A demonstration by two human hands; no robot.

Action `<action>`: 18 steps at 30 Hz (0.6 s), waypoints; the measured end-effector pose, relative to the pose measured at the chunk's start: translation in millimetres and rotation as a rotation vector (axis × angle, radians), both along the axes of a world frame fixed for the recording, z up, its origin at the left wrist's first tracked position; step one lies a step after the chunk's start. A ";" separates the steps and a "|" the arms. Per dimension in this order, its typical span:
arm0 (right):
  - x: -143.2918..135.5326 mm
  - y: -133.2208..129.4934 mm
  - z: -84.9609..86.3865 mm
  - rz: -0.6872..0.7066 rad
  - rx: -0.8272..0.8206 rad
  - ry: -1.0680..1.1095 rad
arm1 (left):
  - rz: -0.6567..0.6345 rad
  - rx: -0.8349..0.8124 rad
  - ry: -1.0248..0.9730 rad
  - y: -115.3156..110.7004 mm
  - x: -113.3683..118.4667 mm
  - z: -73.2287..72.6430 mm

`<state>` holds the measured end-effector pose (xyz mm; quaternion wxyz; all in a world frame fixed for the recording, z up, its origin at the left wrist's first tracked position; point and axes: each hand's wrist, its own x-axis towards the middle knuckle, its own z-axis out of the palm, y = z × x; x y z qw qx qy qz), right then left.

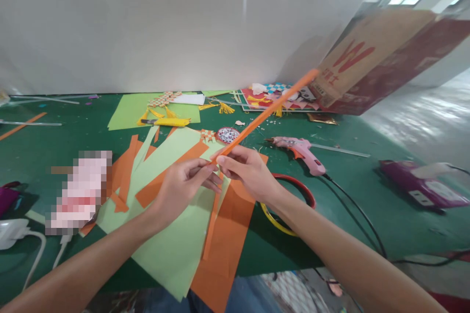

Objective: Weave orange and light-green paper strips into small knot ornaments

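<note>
A narrow orange paper strip (271,109) rises from my fingertips toward the upper right. My left hand (179,183) pinches its lower end between thumb and fingers, and my right hand (249,168) grips it just beside. Below the hands, another length of orange strip (210,232) runs down over the papers; whether it joins the held one is hidden by my fingers. Underneath lie pale green sheets (157,249) and an orange sheet (229,234). Just beyond my hands are a small woven orange-and-white paper piece (208,135) and a round dish of small bits (226,134).
A pink glue gun (303,151) with a black cord lies to the right, near a red-and-yellow ring (313,194) and a purple power strip (422,186). Behind sit a yellow cutter knife (171,122) and a paper bag (367,58). A blurred pink object (81,190) is left.
</note>
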<state>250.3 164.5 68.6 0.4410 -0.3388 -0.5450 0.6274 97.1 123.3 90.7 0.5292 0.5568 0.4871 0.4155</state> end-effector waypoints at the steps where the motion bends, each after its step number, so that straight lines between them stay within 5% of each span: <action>1: -0.3 0.1 -0.4 -0.013 -0.006 -0.003 | -0.011 0.007 0.017 -0.5 0.4 -0.2; 13: 4.1 4.4 0.6 -0.167 -0.031 0.057 | -0.061 -0.006 0.106 -3.8 -2.4 -8.5; 18: 4.0 3.3 0.8 -0.117 -0.027 0.012 | 0.011 -0.067 0.033 -2.5 0.6 -5.4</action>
